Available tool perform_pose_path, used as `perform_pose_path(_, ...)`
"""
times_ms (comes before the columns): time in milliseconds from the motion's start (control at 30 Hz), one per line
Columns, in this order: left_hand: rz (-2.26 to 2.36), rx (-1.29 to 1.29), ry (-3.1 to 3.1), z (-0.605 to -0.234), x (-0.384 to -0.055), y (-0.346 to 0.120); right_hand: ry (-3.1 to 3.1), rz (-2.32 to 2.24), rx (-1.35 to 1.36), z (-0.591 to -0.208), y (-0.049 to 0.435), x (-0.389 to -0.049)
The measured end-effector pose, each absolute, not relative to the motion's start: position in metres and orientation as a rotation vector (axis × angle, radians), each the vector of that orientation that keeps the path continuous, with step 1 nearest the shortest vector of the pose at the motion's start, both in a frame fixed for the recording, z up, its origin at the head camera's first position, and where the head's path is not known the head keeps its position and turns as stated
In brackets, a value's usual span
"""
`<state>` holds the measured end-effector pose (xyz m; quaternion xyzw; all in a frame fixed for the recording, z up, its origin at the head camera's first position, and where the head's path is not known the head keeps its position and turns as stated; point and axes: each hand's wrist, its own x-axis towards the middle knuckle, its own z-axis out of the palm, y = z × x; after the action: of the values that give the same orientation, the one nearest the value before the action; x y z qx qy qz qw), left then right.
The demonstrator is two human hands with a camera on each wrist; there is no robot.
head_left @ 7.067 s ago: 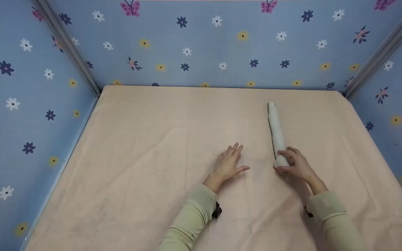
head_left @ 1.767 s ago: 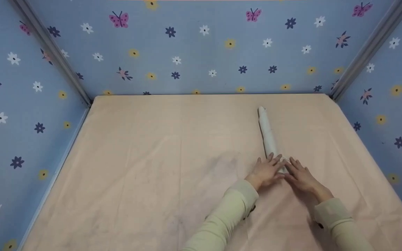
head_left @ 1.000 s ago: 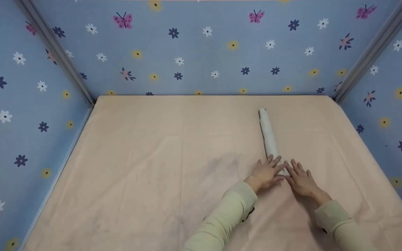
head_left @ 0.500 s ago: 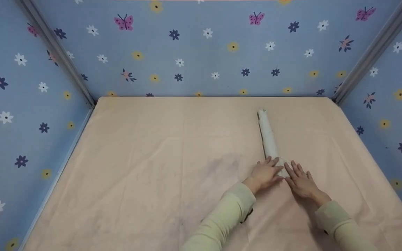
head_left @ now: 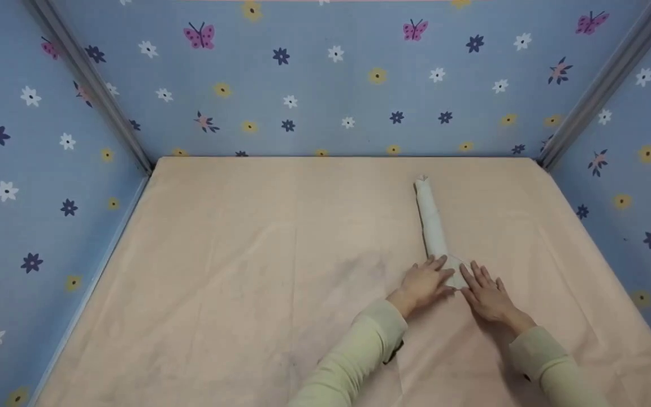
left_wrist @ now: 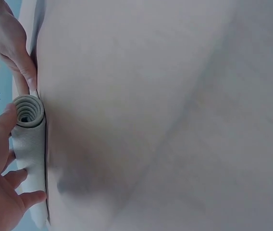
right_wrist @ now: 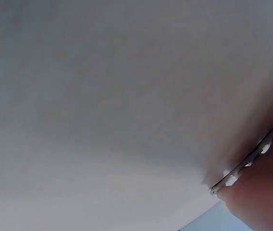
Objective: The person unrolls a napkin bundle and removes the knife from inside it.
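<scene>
A pale grey-green rolled mat point(head_left: 430, 220) lies lengthwise on the cloth, with a short unrolled flap at its right side. Spread across the near part of the roll, my left hand point(head_left: 422, 282) touches it with extended fingers. My right hand point(head_left: 489, 297) rests on the flap with its fingers straight. In the left wrist view, the roll point(left_wrist: 30, 149) shows its spiral end, with the left thumb beside it. The right wrist view shows the mat's thin edge point(right_wrist: 242, 166) under the right hand point(right_wrist: 264, 197).
A wrinkled peach cloth point(head_left: 218, 254) covers the table. Blue flowered panels point(head_left: 325, 68) stand at the back and both sides, joined by grey corner posts point(head_left: 94, 85). Faint dark smudges point(head_left: 359, 268) mark the cloth left of the roll.
Earlier, the right hand gripped the mat's near end and the left lay apart on the cloth. Both then came onto the mat; the roll and left hand have since shifted slightly left, widening the flap.
</scene>
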<state>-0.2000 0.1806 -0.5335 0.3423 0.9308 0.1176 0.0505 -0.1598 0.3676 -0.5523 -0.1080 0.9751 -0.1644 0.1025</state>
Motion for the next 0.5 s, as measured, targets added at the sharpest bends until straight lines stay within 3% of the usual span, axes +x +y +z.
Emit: perform_pose_path(500,0.417,1.03,2.845,-0.5329,-0.1991,0.172,2.882,-0.46,-0.311,-0.5522,0.3673,-0.1595)
